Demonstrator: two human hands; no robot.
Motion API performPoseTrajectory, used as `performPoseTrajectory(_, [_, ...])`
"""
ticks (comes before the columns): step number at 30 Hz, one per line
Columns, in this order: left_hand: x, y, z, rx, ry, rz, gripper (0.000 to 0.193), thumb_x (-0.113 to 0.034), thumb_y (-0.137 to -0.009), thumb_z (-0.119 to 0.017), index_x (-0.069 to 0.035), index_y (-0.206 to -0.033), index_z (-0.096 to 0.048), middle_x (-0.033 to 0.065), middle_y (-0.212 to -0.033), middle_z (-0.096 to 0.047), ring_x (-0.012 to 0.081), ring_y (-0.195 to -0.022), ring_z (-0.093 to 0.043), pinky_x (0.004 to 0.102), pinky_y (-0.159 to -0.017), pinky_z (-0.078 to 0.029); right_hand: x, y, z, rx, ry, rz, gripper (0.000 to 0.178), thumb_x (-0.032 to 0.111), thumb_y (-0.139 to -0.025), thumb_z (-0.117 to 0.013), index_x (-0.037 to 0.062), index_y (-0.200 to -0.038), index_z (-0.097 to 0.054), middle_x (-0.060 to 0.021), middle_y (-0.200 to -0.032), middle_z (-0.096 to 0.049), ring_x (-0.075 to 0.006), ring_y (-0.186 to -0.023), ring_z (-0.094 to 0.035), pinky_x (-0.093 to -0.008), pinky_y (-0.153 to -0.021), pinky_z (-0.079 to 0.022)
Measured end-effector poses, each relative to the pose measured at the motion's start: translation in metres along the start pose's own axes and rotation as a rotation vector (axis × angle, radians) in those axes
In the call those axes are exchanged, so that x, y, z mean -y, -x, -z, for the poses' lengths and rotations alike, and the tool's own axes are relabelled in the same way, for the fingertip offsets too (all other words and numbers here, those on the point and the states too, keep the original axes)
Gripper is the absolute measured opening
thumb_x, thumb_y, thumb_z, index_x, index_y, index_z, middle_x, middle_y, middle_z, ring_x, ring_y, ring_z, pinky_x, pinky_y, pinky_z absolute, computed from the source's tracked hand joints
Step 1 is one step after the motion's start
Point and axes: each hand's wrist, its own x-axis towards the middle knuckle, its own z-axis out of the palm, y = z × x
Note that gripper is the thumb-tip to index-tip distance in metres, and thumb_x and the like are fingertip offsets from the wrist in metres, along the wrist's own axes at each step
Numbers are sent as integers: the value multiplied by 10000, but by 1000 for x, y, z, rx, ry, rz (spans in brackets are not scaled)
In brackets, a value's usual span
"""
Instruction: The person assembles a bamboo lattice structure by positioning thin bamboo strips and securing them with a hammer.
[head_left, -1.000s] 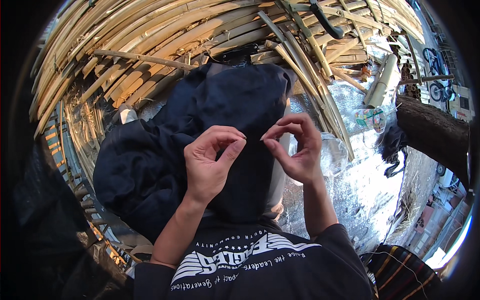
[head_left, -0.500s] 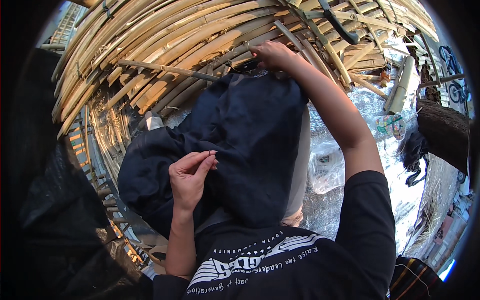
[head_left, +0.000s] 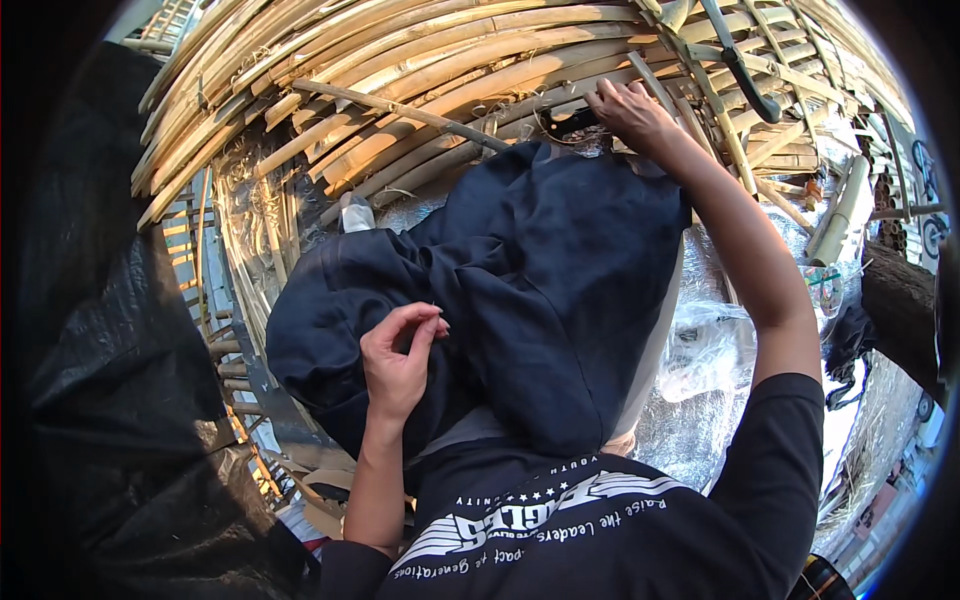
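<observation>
Over the dark cloth (head_left: 590, 260) covering my lap, my left hand (head_left: 395, 360) is closed in a pinch, thumb against fingertips. Whatever sits in the pinch is too small to name. My right hand (head_left: 632, 112) reaches far ahead to the edge of the bamboo pile, its fingers curled and its thumb mostly hidden. I cannot make out what those fingers hold. Just left of them lies a black object like a handle (head_left: 572, 122), partly among the strips. Long split bamboo strips (head_left: 470, 60) fan out across the far side.
A loose bamboo stick (head_left: 400, 113) crosses the pile. A curved black handle (head_left: 745, 80) lies farther right. Silvery foil sheeting (head_left: 690, 430) spreads to my right under a clear plastic bag (head_left: 705, 350), near a thick dark log (head_left: 905, 305). A black tarp (head_left: 110, 330) hangs at left.
The view has turned, so most of the scene sits farther right. My left hand keeps its pinch over the cloth. My right hand stays by the black handle-like object, which now shows more.
</observation>
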Motion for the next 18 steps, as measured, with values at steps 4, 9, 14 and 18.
performPoseTrajectory(4, [-10,-48,0,38,-195,-237,121,-2,-981,-607,46,-1065,-680,74,-875,-702,116,-797,-666,248,-767,-540,-23,12,14,36,34,68,182,74,-938,-530,65,-1117,-497,-104,-1078,-647,-255,-1103,-636,-426,-896,-485])
performPoseTrajectory(9, [-15,-122,0,148,-116,-161,225,-34,-977,-615,45,-1179,-675,125,-1039,-743,139,-864,-698,260,-827,-549,-33,50,55,14,-309,-162,360,188,-899,-680,65,-1173,-482,-119,-1090,-649,-284,-1131,-613,-452,-929,-467])
performPoseTrajectory(14, [32,-217,4,-17,-185,-219,152,-11,-899,-685,23,-1037,-739,110,-915,-771,151,-797,-745,256,-752,-583,-15,63,86,-156,-675,-578,441,316,-834,-797,90,-1097,-524,-144,-849,-706,-347,-796,-693,-418,-689,-497])
performPoseTrajectory(18, [52,-254,-21,-140,-215,-231,108,-90,-885,-732,-21,-961,-767,76,-828,-751,123,-668,-698,251,-633,-532,5,66,106,-342,-1048,-694,369,303,-904,-758,60,-1114,-576,-50,-849,-720,-115,-739,-645,-291,-642,-477])
